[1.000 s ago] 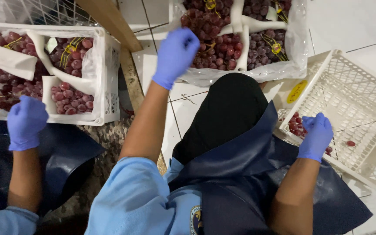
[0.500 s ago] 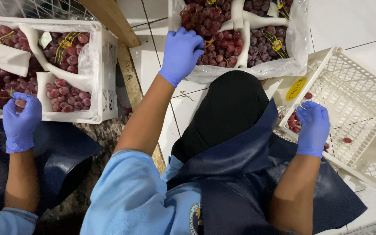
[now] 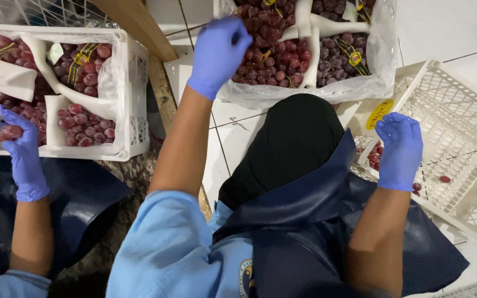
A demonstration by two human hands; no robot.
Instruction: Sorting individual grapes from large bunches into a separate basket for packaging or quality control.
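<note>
Through the head camera I am seeing the person's left hand (image 3: 216,52), in a blue glove, reaching out over the plastic-lined white crate of red grape bunches (image 3: 299,49) at the top. It is lying almost where it was half a second ago, only blurred now. Its fingers are curling above the fruit, but I cannot tell whether they are gripping anything.

The right hand (image 3: 398,152), gloved in blue too, is hanging over the near rim of the tilted empty white lattice crate (image 3: 459,127), hardly shifted since the earlier picture. Its fingers are bending downward, and whether they are pinching something is hidden from me. A few loose red grapes (image 3: 375,154) are lying in that crate just beside it.

At the left, a co-worker's blue-gloved hand (image 3: 20,154) is now touching the grapes in the second white crate of red grapes (image 3: 131,83); a second ago it was hanging below that crate.
</note>
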